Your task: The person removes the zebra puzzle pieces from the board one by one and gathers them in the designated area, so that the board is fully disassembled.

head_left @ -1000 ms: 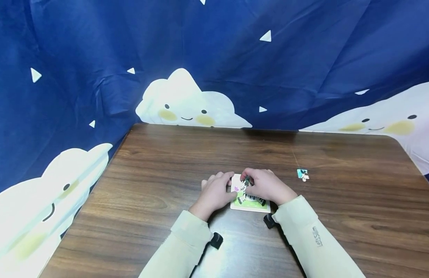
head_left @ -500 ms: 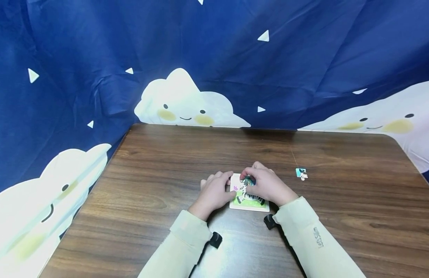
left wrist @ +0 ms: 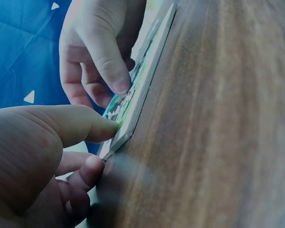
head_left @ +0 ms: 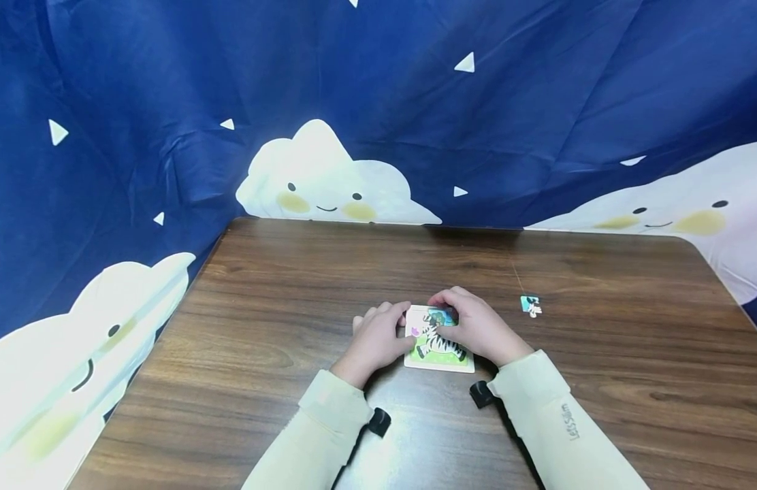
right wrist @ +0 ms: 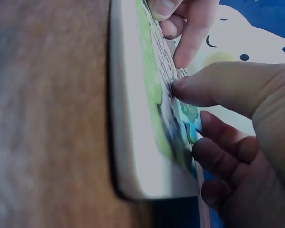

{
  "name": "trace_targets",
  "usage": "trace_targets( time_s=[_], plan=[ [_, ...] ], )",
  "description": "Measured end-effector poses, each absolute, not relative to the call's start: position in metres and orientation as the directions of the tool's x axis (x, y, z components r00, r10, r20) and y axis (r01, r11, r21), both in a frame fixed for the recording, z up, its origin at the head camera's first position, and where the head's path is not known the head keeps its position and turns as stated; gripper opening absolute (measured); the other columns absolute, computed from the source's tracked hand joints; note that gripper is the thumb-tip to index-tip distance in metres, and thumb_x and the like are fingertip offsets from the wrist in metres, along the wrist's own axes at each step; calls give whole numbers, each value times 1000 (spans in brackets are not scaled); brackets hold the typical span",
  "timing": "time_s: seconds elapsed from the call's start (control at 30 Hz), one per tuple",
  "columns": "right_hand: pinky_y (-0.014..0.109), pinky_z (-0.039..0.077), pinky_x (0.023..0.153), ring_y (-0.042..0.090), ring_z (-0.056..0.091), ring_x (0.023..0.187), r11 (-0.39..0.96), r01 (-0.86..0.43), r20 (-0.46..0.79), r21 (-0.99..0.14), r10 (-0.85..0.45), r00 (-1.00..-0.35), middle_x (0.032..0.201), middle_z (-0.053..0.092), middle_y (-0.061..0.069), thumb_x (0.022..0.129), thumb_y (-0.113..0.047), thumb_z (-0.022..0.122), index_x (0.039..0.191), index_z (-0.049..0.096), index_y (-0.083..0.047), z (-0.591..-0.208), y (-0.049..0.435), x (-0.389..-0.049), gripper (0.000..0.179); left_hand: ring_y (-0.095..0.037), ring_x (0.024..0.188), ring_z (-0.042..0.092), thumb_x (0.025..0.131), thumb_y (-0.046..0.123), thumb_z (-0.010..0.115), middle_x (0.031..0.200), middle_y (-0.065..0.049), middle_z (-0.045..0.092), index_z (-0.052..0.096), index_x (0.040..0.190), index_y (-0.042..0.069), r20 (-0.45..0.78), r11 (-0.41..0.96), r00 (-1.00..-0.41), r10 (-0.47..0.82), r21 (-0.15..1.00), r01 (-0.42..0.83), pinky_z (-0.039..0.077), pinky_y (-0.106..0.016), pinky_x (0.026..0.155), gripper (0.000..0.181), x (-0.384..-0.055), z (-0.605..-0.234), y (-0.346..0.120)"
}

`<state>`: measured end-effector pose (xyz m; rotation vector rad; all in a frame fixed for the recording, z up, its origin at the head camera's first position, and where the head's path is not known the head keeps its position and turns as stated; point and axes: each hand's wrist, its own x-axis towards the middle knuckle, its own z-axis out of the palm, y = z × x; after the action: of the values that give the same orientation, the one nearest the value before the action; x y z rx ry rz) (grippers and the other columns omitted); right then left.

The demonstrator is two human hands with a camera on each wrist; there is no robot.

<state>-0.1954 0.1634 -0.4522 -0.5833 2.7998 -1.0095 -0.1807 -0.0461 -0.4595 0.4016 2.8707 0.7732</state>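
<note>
A small square jigsaw puzzle in a pale tray (head_left: 440, 368), with a zebra picture (head_left: 442, 344), lies flat on the table between both hands. My left hand (head_left: 376, 344) holds its left side, thumb on the face and fingers at the edge, as the left wrist view shows (left wrist: 33, 147). My right hand (head_left: 484, 332) spans the upper right of the puzzle. In the right wrist view, the right thumb (right wrist: 199, 88) touches the picture, while curled fingers sit by the far edge. A loose puzzle piece (head_left: 531, 305), teal, black and white, lies to the right.
The brown wooden table (head_left: 280, 286) spreads around the puzzle. Behind it hangs a blue cloth (head_left: 507, 136) printed with white clouds and triangles. Black straps with small cameras (head_left: 379, 422) are on both wrists.
The right index finger has shifted from over the picture to the puzzle's far edge, and the hand has slid slightly right, uncovering more picture. The left hand keeps its hold.
</note>
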Motion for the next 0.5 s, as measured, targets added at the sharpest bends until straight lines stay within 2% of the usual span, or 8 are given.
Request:
trace_targets(
  time_s=[0.2, 0.5],
  plan=[
    [46, 47, 93, 24, 59, 104, 694, -258, -15, -672, -362, -932, 119, 64, 6, 84, -1, 74, 123, 65, -10, -452, 167, -195, 41, -15, 89, 49, 82, 32, 73, 97, 10, 55, 56, 144, 18, -68, 828, -955, 290, 518, 215, 31, -40, 80, 66, -180, -459, -46],
    [39, 46, 84, 21, 56, 93, 702, -236, -27, -672, -342, -939, 111, 65, 5, 83, 6, 69, 120, 66, -9, -451, 172, -197, 40, -16, 90, 49, 82, 34, 74, 97, 10, 55, 56, 144, 18, -68, 829, -956, 286, 517, 211, 32, -40, 81, 66, -179, -458, -46]
  ],
)
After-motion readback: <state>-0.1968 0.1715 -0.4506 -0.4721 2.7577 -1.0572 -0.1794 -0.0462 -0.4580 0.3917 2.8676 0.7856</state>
